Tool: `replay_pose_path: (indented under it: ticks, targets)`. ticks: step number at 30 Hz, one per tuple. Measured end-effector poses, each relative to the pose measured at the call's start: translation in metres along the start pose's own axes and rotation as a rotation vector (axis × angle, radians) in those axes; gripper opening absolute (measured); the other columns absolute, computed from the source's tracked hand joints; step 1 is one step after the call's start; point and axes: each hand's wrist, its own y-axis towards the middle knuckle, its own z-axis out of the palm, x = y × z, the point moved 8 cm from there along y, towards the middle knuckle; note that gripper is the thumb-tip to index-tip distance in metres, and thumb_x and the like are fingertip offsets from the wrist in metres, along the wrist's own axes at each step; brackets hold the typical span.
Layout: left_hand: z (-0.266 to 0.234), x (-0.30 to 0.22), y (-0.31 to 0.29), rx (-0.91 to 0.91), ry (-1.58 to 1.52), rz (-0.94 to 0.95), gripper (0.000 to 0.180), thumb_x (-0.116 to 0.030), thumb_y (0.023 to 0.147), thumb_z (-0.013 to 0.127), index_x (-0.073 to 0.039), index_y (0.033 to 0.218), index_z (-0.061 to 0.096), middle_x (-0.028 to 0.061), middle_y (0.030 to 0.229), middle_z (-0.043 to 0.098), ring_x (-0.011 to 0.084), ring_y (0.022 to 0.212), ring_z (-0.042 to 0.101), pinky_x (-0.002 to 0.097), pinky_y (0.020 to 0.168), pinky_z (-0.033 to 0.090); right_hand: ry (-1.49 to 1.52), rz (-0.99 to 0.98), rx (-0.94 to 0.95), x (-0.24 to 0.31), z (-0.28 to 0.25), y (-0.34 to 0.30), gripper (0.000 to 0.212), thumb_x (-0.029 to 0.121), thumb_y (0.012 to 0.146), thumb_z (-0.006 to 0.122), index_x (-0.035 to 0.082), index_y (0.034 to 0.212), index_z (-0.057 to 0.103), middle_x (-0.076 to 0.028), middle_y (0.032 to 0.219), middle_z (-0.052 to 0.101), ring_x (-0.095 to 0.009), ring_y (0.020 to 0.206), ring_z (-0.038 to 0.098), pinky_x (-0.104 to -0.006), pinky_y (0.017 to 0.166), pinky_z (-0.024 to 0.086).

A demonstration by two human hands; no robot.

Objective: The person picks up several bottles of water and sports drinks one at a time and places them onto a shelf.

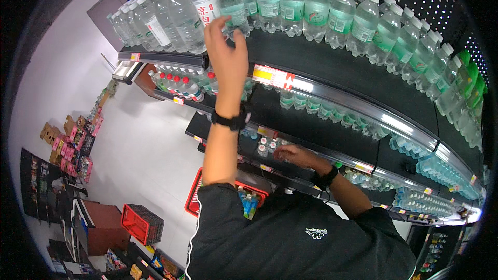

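Green-labelled bottle [234, 6]: left grip [227, 54] before it, perhaps touching.

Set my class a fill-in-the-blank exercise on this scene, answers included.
Bottles nearest the left hand have ____ caps.
By height in the picture, the right hand is ____ than the left.
The person's shirt is mainly ____.
The basket partly behind the shirt has a ____ rim.
Answers: white; lower; black; red.

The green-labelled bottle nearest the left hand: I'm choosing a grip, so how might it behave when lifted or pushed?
The clear bottle looks thin-walled, so it may flex when squeezed. Tall and narrow, it could tip if pushed high. Its round body would probably roll if laid down.
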Motion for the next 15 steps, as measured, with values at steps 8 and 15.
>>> replay_pose_path:
  ticks: [8, 15]
  targets:
    - [0.038, 0.031, 0.046, 0.153, 0.401, -0.041, 0.061, -0.037, 0.086, 0.074, 0.004, 0.126, 0.054, 0.0204, 0.122, 0.060, 0.0349, 0.105, 0.064, 0.0426, 0.086, 0.053, 0.040, -0.005, 0.102, 0.004, 0.025, -0.020, 0.028, 0.021, 0.106, 0.050, 0.002, 0.120, 0.063, -0.008, 0.116, 0.067, -0.019, 0.109, 0.063, -0.0337, 0.097, 0.050]
    - [0.038, 0.029, 0.050, 0.195, 0.613, -0.170, 0.069, -0.053, 0.080, 0.077, 0.003, 0.116, 0.057, 0.0229, 0.106, 0.068, 0.0395, 0.094, 0.069, 0.0472, 0.078, 0.055, -0.120, -0.463, -0.246, 0.187, -0.031, -0.046, 0.021, 0.013, 0.106, 0.048, 0.002, 0.107, 0.066, -0.010, 0.100, 0.072, -0.019, 0.096, 0.069, -0.0316, 0.085, 0.054]
